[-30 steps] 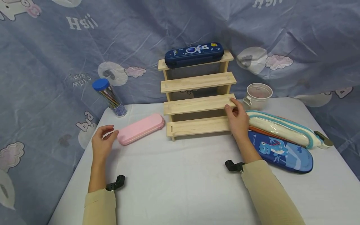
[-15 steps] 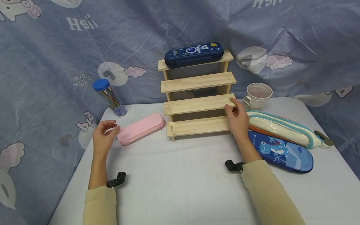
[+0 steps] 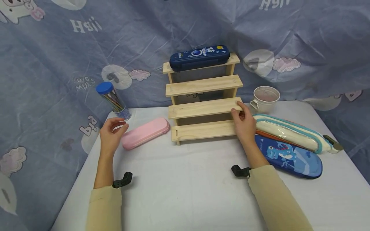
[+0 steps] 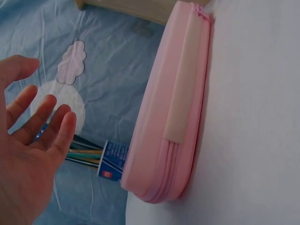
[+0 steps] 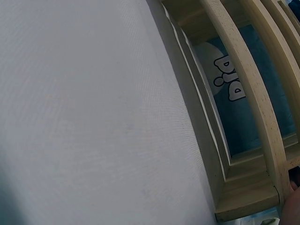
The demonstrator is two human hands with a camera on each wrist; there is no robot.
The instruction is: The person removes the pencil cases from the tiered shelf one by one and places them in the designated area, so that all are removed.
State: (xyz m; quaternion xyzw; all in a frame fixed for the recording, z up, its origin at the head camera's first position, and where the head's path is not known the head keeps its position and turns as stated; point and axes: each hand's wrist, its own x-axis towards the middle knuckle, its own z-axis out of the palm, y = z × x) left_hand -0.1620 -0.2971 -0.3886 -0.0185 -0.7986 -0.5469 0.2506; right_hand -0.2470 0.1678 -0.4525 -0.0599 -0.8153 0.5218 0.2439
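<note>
My left hand hovers at the left end of a pink pencil case, its fingers loosely bent with nothing between them. Seen from the left wrist, the pencil case lies on the white cloth with its zip side showing, and the hand stays apart from it. A four-step wooden shelf stands at the back. My right hand grips its right end near the two lower steps; only a bit of a finger shows in the right wrist view. On the top step lies a navy space-print pencil case.
A blue-lidded clear tube of pencils leans at the back left. Behind the right hand is a white pot. A cream-and-teal pouch and a blue dinosaur pencil case lie on the right. A printed curtain hangs behind.
My left hand has moved forward and slightly right, so its fingertips now overlap the near end of the pink pencil case in the head view. The right hand keeps its place on the shelf.
</note>
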